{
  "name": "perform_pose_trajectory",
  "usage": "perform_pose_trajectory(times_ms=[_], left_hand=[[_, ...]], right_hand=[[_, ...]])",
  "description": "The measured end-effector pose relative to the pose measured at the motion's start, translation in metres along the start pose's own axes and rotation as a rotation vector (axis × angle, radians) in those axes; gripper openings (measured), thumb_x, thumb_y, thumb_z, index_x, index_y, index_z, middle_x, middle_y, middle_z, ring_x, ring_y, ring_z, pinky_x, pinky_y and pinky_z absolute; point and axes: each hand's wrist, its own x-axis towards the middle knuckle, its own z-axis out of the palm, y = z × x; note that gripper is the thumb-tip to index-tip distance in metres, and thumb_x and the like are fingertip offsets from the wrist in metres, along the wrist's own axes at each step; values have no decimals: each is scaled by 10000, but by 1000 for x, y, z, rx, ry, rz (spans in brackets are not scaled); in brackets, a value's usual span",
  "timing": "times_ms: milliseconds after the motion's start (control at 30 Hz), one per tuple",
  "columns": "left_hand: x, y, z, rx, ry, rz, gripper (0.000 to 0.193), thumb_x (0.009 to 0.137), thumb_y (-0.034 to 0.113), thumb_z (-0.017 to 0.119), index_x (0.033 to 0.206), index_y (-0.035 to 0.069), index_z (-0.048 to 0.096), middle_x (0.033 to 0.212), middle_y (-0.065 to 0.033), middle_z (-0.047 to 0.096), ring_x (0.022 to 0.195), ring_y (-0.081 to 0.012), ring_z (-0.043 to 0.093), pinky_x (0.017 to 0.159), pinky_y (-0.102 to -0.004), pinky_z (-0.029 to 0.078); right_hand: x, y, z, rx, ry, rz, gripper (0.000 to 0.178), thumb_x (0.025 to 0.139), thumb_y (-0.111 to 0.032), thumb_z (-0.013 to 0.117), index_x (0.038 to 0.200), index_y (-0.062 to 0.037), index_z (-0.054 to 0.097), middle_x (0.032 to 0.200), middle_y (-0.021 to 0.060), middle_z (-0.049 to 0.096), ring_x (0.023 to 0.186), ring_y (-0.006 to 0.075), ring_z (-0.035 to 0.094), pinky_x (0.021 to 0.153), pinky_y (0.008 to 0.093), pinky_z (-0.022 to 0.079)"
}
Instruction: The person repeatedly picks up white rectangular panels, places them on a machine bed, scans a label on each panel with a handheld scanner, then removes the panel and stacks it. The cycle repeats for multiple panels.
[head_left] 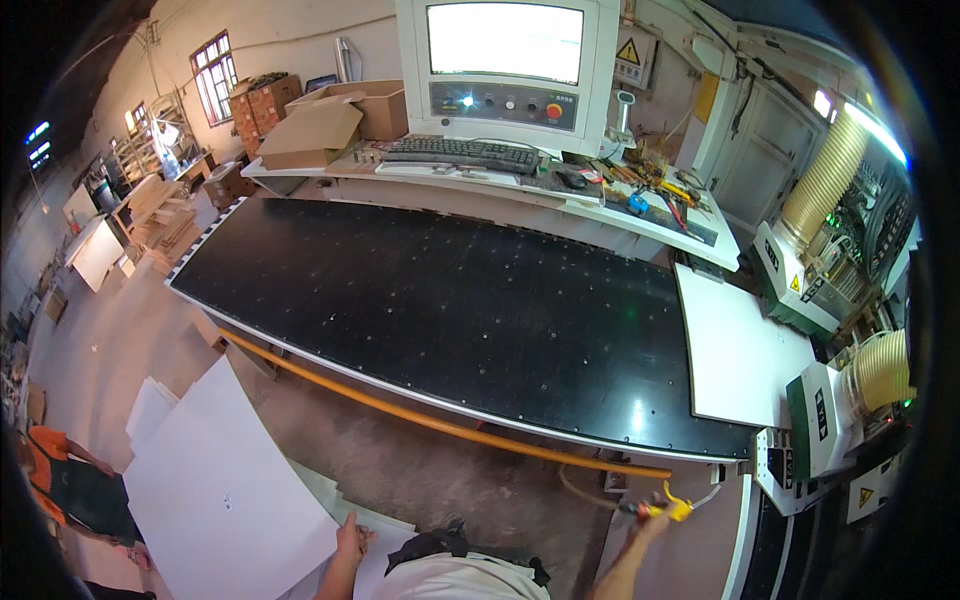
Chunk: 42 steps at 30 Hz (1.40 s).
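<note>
Right hand (655, 524): grasps yellow air gun (682, 509), just off front right corner of black table (450, 300). Left hand (351, 541): beside white panel (230, 480), right edge; grip cannot be told.

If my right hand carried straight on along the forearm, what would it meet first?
Leading with the yellow tool, your right hand would probably meet the black table's front edge, near the orange bar's end; depth is unclear.
</note>
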Motion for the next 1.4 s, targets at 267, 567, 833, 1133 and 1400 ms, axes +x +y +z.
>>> perform_pose_trajectory(times_ms=[267, 567, 833, 1133, 1400], left_hand=[[6, 239, 178, -96, -311, 739, 426, 1013, 352, 615, 712, 56, 556, 663, -16, 550, 594, -134, 569, 602, -312, 472], [-13, 307, 332, 338, -266, 1034, 446, 968, 380, 634, 773, -20, 673, 705, -135, 704, 695, -231, 680, 715, -377, 506], [19, 314, 329, 395, -119, 1268, 415, 957, 300, 635, 710, -32, 598, 669, -163, 631, 636, -284, 601, 652, -431, 449], [13, 306, 335, 522, 6, 1345, 459, 960, 332, 630, 714, -52, 579, 683, -199, 615, 649, -350, 580, 666, -456, 441], [12, 298, 337, 525, 212, 1325, 476, 972, 400, 606, 844, -58, 623, 803, -233, 658, 759, -413, 619, 732, -482, 467]], right_hand=[[-88, -119, 9, -394, -255, 74, 272, 1006, -365, 598, 1050, -100, 642, 884, 19, 666, 488, 81, 475, 397, 222, 346], [-289, -26, 159, -994, -1140, 262, 335, 1060, -397, 488, 1014, -94, 621, 730, -52, 531, 586, 59, 478, 500, 246, 391], [-300, -16, 172, -873, -1322, 376, 550, 1062, -559, 375, 1109, -70, 624, 884, 23, 592, 721, 116, 518, 627, 279, 446], [-171, -12, 85, -760, -177, -302, 348, 1068, -469, 457, 929, -152, 491, 688, -54, 455, 522, 65, 430, 446, 255, 375], [-129, -90, 29, -397, 220, -296, 448, 1056, -531, 437, 915, -109, 491, 651, -15, 476, 428, 103, 421, 386, 292, 372]])
